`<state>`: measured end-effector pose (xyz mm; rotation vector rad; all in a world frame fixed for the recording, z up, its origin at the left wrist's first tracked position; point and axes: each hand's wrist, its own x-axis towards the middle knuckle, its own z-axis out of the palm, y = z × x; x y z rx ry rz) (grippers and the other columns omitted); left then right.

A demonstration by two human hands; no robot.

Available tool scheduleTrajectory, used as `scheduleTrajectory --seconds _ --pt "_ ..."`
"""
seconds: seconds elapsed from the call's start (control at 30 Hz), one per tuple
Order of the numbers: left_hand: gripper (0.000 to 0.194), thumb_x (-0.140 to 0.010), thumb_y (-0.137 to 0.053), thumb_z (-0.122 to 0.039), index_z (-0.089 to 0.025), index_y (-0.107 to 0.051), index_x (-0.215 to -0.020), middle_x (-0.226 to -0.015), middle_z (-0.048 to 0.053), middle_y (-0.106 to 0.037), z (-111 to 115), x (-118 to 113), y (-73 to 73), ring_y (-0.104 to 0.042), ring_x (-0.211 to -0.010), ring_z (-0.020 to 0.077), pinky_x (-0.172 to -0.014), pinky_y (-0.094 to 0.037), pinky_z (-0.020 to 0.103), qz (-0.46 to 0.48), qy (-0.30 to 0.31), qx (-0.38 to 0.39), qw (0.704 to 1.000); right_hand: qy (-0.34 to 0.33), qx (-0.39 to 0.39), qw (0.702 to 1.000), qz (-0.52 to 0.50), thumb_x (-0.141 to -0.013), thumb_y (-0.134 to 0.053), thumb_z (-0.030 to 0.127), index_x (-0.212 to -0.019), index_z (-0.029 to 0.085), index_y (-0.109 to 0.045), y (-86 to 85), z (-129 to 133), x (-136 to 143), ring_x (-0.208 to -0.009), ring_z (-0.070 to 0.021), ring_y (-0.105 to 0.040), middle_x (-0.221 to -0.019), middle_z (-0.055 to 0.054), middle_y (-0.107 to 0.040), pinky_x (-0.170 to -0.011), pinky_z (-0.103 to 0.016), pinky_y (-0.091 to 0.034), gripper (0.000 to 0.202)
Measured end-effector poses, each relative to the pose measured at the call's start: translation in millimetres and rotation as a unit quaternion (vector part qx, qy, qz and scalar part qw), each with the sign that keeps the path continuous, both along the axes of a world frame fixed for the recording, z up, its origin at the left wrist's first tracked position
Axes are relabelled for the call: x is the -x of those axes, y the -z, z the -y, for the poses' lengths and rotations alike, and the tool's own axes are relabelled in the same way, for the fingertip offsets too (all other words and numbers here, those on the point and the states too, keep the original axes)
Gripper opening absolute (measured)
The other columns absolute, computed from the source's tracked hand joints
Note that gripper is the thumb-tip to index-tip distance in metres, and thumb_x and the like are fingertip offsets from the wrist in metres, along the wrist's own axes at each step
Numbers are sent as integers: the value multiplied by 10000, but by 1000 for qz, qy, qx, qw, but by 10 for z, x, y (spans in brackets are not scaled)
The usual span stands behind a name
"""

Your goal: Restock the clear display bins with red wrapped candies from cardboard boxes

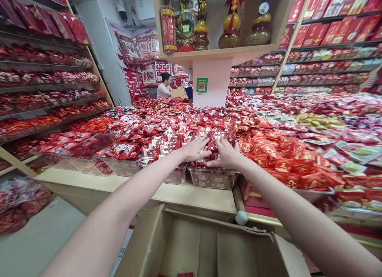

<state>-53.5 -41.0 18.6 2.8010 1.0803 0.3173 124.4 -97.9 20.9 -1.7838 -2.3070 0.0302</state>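
Red foil is everywhere: at the far left, wall shelves [44,90] carry rows of red packets, too small to read. Below them a pale wooden surface [98,181] holds clear plastic bins [213,177] heaped with wrapped sweets. Nearest the viewer an open cardboard box [203,241] stands between the person and the display, its flaps spread under both forearms.

Over the middle bin, the left hand [193,150] lies flat on a mound of small red sweet packets [216,140], fingers spread and relaxed, gripping nothing. Just beside it the right hand [227,155] presses the same mound, its fingers [222,144] curled loosely over the top packets; whether any are pinched I cannot tell. The packets lie directly under and between both sets of fingertips, at the front edge of the display.

Behind them a white pillar bears a green QR-code sticker [202,85], its small print unreadable. Above it, a shelf holds gourd-shaped bottles [231,32]. Farther back another person [164,86] sits by red paper hangings with large double-happiness characters [162,68]. To the right, orange-red packets [283,161] with gold characters spread away, and red boxes [331,28] fill the shelving.
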Motion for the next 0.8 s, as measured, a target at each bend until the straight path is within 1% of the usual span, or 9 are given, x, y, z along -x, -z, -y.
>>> scheduleTrajectory --seconds 0.1,0.13,0.2,0.3,0.4,0.5,0.63,0.7,0.8 --pt "696 -807 -358 -529 -133 -209 -1360 -1449 103 -108 20 3 -14 -24 -1329 234 -1087 -79 380 -8 11 -2 1000 -40 -11 999 2 -815 -373 482 -1323 202 -323 -43 29 -90 -1277 -323 -225 -1400 -149 -267 -948 -640 -167 582" --pt "694 -806 -375 -508 -125 -208 -1359 -1448 105 -117 23 1 -14 -31 -1329 229 -1089 -79 366 -11 14 -8 1000 -51 -14 999 10 -844 -347 420 -1307 237 -354 -48 30 -122 -1272 -321 -240 -1393 -119 -297 -943 -647 -172 499" --pt "656 -819 -371 -455 -119 -209 -1358 -1446 100 -143 19 -13 -5 -57 -1331 207 -1092 -83 339 -7 6 -18 1000 -59 -23 998 28 -864 -316 319 -1288 287 -383 -39 17 -178 -1260 -334 -261 -1378 -71 -339 -924 -671 -175 431" --pt "573 -857 -303 -385 -110 -218 -1352 -1443 86 -170 -2 -60 27 -78 -1331 174 -1094 -86 313 9 -16 -31 999 -57 -52 996 39 -842 -303 194 -1277 330 -392 5 -20 -233 -1233 -343 -307 -1353 -35 -385 -893 -699 -188 464" --pt "546 -877 -249 -368 -92 -224 -1347 -1440 100 -179 -28 -118 66 -85 -1330 180 -1093 -95 323 19 -42 -40 998 -55 -75 995 43 -796 -314 115 -1258 348 -414 33 -49 -255 -1202 -329 -359 -1323 -30 -428 -876 -703 -209 526" --pt "532 -883 -224 -378 -98 -264 -1333 -1433 108 -203 -45 -162 90 -102 -1327 196 -1089 -111 341 22 -69 -39 997 -46 -78 995 45 -778 -319 97 -1236 349 -444 18 -57 -259 -1181 -318 -389 -1302 -33 -455 -874 -686 -235 537" --pt "533 -892 -163 -400 -120 -287 -1328 -1427 103 -223 -41 -195 85 -124 -1324 199 -1081 -123 362 17 -86 -30 996 -42 -71 995 58 -780 -322 99 -1229 352 -452 -21 -44 -259 -1181 -318 -385 -1307 -34 -448 -879 -675 -232 531" --pt "570 -882 -160 -452 -124 -276 -1335 -1431 111 -208 -27 -206 75 -116 -1324 225 -1073 -134 389 15 -90 -28 995 -42 -68 995 66 -797 -315 113 -1238 352 -441 -27 -38 -258 -1192 -318 -369 -1315 -35 -439 -885 -661 -235 517" --pt "629 -852 -209 -525 -129 -280 -1335 -1438 119 -178 -2 -219 64 -97 -1322 275 -1061 -144 421 10 -94 -28 995 -46 -66 994 75 -805 -328 130 -1245 342 -433 -16 -49 -261 -1205 -324 -348 -1324 -36 -429 -885 -642 -249 500"
